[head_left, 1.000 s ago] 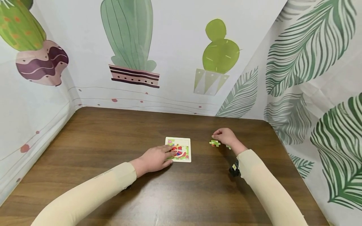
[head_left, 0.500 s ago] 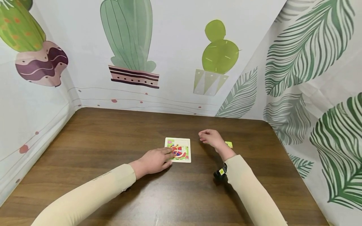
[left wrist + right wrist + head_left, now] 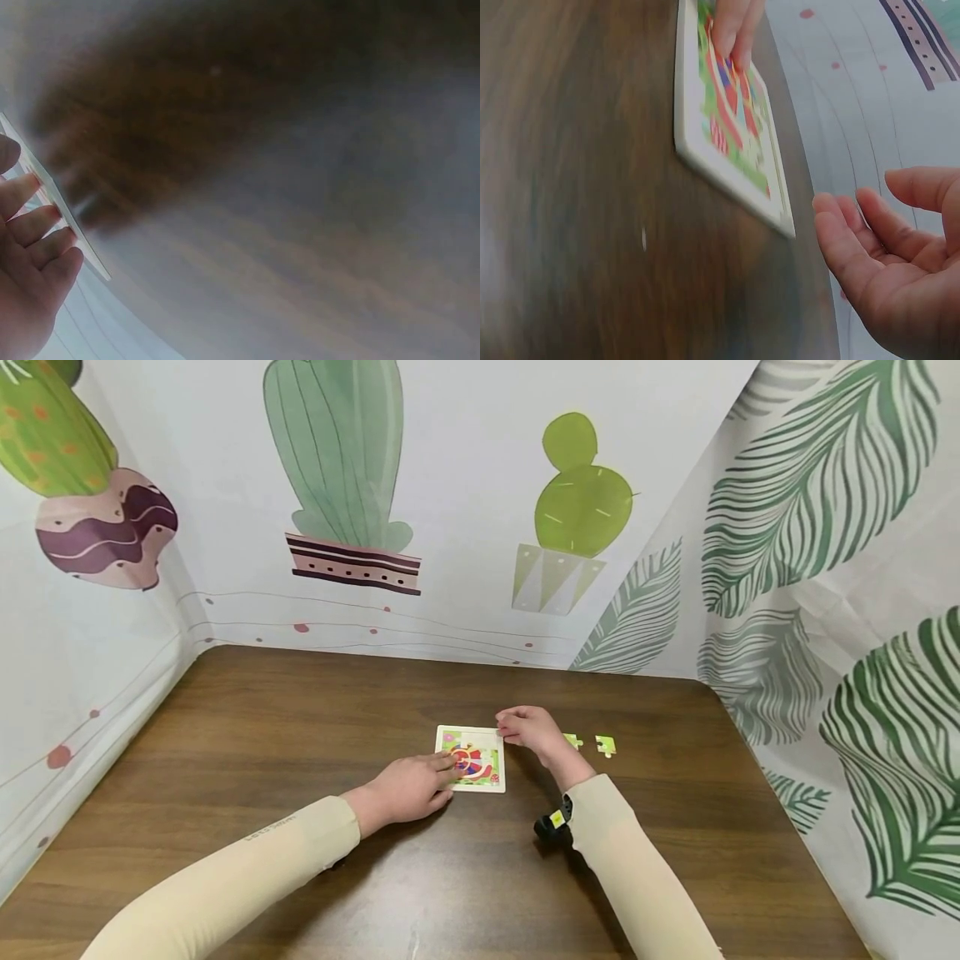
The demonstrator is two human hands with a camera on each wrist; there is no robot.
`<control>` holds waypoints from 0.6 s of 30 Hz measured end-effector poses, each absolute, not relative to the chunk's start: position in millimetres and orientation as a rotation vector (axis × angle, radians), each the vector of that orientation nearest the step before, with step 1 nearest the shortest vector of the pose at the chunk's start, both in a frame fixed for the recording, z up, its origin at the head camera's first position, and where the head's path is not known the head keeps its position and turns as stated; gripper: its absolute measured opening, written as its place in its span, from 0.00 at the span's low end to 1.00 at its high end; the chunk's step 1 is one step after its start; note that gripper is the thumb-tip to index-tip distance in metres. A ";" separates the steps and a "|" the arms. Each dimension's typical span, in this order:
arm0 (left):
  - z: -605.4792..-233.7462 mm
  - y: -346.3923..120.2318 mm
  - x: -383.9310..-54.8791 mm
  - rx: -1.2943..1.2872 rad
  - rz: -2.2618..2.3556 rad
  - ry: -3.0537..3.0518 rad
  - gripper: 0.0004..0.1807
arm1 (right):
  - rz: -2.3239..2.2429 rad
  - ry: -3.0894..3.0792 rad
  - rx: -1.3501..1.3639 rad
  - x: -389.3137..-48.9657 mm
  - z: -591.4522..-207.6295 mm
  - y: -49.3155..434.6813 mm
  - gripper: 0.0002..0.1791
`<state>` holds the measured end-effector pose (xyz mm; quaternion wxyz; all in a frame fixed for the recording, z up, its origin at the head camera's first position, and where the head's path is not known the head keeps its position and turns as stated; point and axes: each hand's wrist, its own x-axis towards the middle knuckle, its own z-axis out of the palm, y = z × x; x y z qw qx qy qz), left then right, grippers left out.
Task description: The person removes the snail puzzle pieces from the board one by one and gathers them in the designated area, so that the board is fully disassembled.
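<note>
A small square jigsaw puzzle (image 3: 483,781) with a pale frame lies on the table, its picture red, blue and green. My left hand (image 3: 411,787) rests on its left side, fingers extended over the picture. In the right wrist view, two of those fingertips (image 3: 742,56) touch the picture. A bare pale patch shows at the puzzle's upper right. Just off its right edge hovers my right hand (image 3: 534,731), fingers loosely bent. The right wrist view shows nothing between the thumb and fingers of this right hand (image 3: 900,262).
One green puzzle piece (image 3: 573,741) lies right of my right hand, partly hidden by it. Farther right is another green puzzle piece (image 3: 605,745). Printed cloth walls (image 3: 465,527) enclose the brown wooden table (image 3: 315,710) at the back and sides.
My right hand has moved left, from above the loose puzzle pieces to the puzzle's right edge. Both pieces show again on the table. The left hand has stayed on the puzzle.
</note>
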<state>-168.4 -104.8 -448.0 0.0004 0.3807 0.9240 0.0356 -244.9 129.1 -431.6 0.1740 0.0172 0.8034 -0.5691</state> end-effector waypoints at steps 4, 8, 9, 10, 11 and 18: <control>-448.0 -103.5 -169.3 1.190 0.105 2.892 0.22 | -1.634 2.231 0.034 -243.8 -432.1 116.9 0.19; -448.5 -103.9 -169.5 1.178 0.111 2.894 0.22 | -1.639 2.205 0.031 -241.8 -432.0 105.0 0.19; -448.7 -103.9 -169.6 1.180 0.113 2.896 0.22 | -1.639 2.204 0.029 -241.4 -432.5 102.6 0.19; -448.8 -104.0 -169.6 1.180 0.116 2.897 0.22 | -1.641 2.200 0.028 -241.3 -433.4 100.3 0.18; -449.0 -104.1 -169.5 1.181 0.118 2.897 0.22 | -1.640 2.197 0.030 -241.0 -434.0 98.2 0.18; -449.0 -104.4 -169.2 1.173 0.121 2.889 0.23 | -1.630 2.185 0.059 -238.0 -434.8 87.6 0.17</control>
